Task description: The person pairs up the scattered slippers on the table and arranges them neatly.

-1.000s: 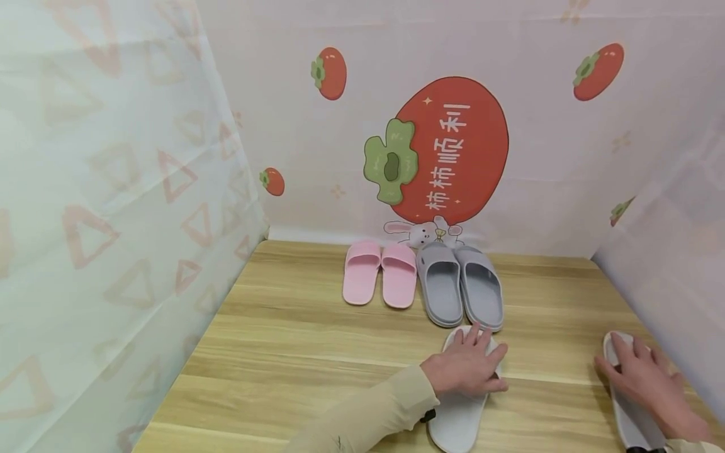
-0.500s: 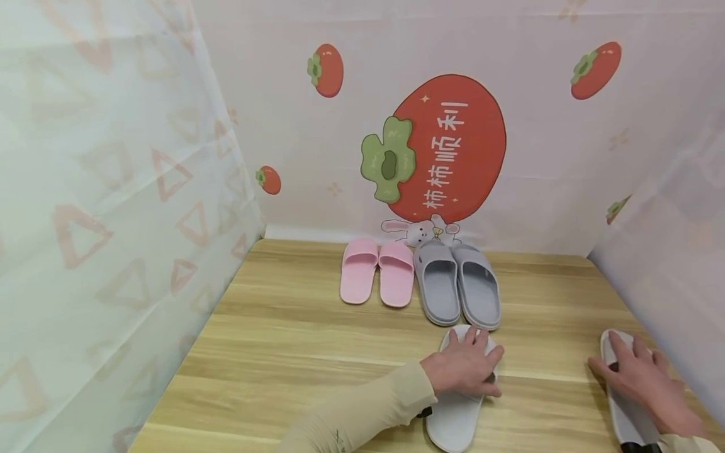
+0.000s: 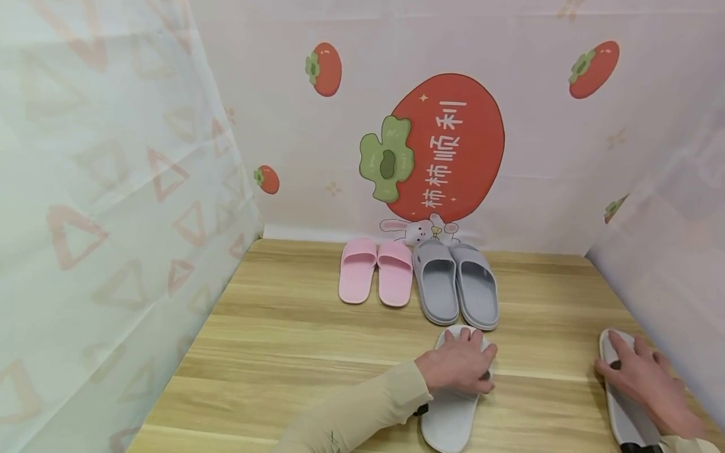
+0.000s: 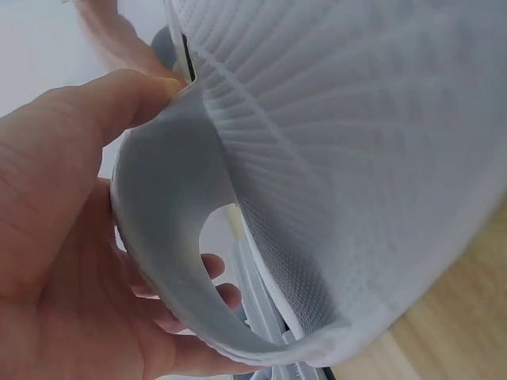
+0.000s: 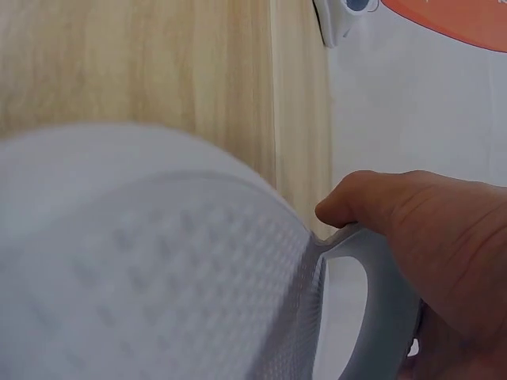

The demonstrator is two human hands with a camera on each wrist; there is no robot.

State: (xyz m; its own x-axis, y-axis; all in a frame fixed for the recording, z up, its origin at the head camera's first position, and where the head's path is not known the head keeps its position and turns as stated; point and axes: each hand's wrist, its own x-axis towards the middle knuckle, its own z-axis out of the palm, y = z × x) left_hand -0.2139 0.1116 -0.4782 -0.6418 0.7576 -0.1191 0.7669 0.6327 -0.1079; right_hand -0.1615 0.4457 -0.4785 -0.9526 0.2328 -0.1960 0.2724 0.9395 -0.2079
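In the head view, my left hand (image 3: 455,368) lies over the strap of a light grey-white slipper (image 3: 450,418) on the wooden surface. The left wrist view has the thumb (image 4: 139,99) at one edge of the strap (image 4: 162,206), with fingertips showing through the opening under it. Far to the right, my right hand (image 3: 648,380) grips the strap of a matching slipper (image 3: 623,409) beside the side wall. Its thumb (image 5: 348,202) presses where strap meets sole in the right wrist view; the other fingers are mostly hidden behind the strap.
A pink pair of slippers (image 3: 358,277) and a darker grey pair (image 3: 438,292) stand side by side along the back wall (image 3: 317,214). The grey heels come close to the left-hand slipper's toe. Cloth-covered side walls (image 3: 141,251) border the wooden surface (image 3: 272,352).
My left fingers have drawn in around the strap, and that slipper has shifted slightly left. My right thumb has spread out and come back in. The head view has drifted a little.
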